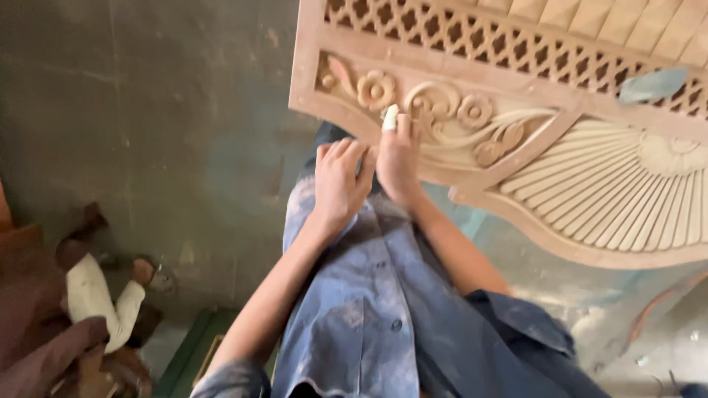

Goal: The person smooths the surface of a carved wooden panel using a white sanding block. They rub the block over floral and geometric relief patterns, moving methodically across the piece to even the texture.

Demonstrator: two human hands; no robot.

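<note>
A large carved wooden panel [590, 184] with flowers, scrolls, a lattice strip and a fan of rays fills the upper right. My right hand [398, 158] lies on its lower edge beside the scroll carving, and one finger wears a white wrap. My left hand [341, 180] rests against the right one, fingers bent over the panel's edge. Whether either hand holds a small tool is hidden. My blue dusty shirt [383, 295] fills the bottom centre.
The grey concrete floor [162, 110] spreads over the left. Another person sits at the lower left, with a pale trouser leg [96, 298] and a foot showing. A grey-blue scrap [653, 85] lies on the lattice. A green-edged object [195, 354] lies near my left elbow.
</note>
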